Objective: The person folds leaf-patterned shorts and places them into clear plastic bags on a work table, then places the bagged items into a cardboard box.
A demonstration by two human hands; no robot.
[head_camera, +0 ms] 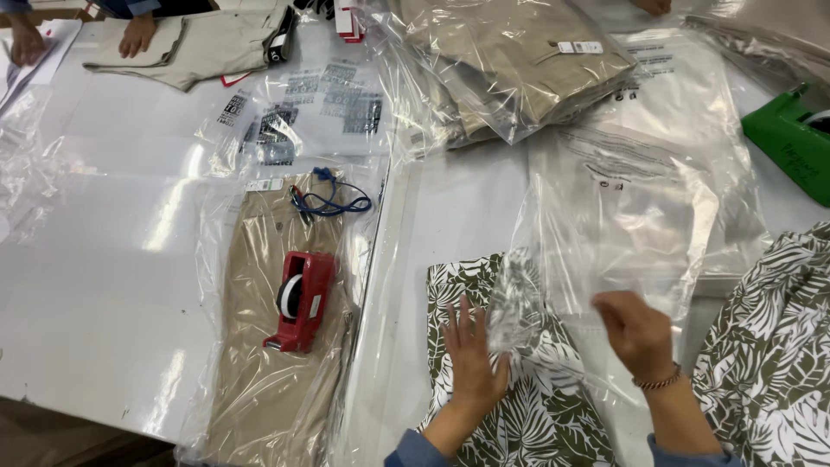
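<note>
Leaf-print garment (527,415) — left hand (471,359) flat, fingers spread; right hand (637,331) fingers pinching clear bag (605,233).

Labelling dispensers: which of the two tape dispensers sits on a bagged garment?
The red plastic tape dispenser, lying on bagged beige trousers; the green one sits at the table's right edge.

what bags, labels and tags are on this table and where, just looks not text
Clear plastic bag: held up by right hand, half over the leaf-print garment under left hand.
Bagged beige garment: lower left, red tape dispenser on top.
Stack of bagged beige garments: top centre, small white tag.
Flat empty bags: upper left of centre, black print blocks.
White label: small strip at the beige bag's top.
</note>
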